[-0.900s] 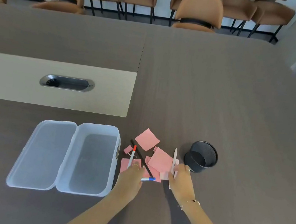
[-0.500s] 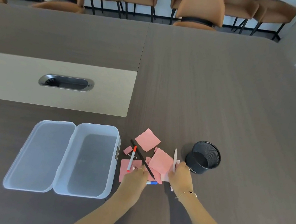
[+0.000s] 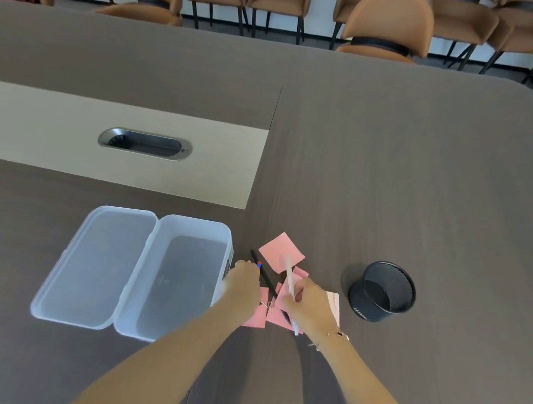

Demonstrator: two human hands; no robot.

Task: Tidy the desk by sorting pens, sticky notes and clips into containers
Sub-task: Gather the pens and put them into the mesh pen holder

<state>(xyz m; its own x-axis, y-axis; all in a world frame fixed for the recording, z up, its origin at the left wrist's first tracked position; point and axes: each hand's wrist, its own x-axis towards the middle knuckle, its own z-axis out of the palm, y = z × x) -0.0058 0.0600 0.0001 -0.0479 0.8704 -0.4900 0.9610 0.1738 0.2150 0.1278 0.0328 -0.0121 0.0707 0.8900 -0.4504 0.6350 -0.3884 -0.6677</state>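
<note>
Both your hands have shifted left over the pink sticky notes [image 3: 281,252]. Your right hand [image 3: 311,304] pinches the white pen [image 3: 289,277], tilted far-left; your left hand [image 3: 243,280] curls shut on a red-and-blue-tipped pen [image 3: 259,264] beside the clear box [image 3: 180,278]. A mesh cup [image 3: 382,291] stands right.

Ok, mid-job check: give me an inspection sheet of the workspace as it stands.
Surface: dark wood table, lighter inset strip with a cable port.
Job's things: pink sticky notes and a black pen loose; clear box open, black mesh cup upright, nothing seen inside either.
Clutter: nothing seen.
Hands: left hand on a red-and-blue-tipped pen; right hand grips a white pen.
Cables: nothing seen.
Surroundings: tan chairs beyond the table.
</note>
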